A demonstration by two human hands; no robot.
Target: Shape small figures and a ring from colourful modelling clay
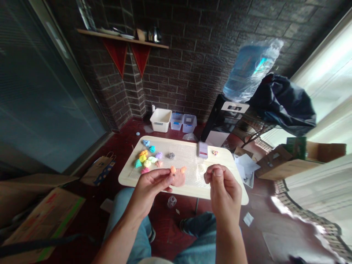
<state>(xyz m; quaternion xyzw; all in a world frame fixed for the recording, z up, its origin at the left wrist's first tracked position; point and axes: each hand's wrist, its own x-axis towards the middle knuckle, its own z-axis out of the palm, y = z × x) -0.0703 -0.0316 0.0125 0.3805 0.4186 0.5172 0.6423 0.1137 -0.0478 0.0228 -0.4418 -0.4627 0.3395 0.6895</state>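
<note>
My left hand (pixel 150 189) holds a flat pink clay shape (pixel 178 178) above the board, with its fingers against the shape's edge. Two small orange clay bumps (pixel 178 169) sit on top of the shape. My right hand (pixel 222 187) is curled into a pinch close by, and any small piece in its fingers is hidden. Beneath both hands lies a cream board (pixel 129 176) covered with bubble wrap (pixel 187 157). Several coloured clay lumps (pixel 145 157) lie at its left, a grey lump (pixel 171 155) sits mid-board, and a phone (pixel 202 149) lies at the far edge.
Behind the board stand a white plastic bin (pixel 161 120) and a clear lidded box (pixel 189 123). A bagged water jug (pixel 249 71) and a dark bag (pixel 283 104) rise at the right. Cardboard boxes (pixel 299 157) sit right, and loose papers (pixel 246 165) lie beside the board.
</note>
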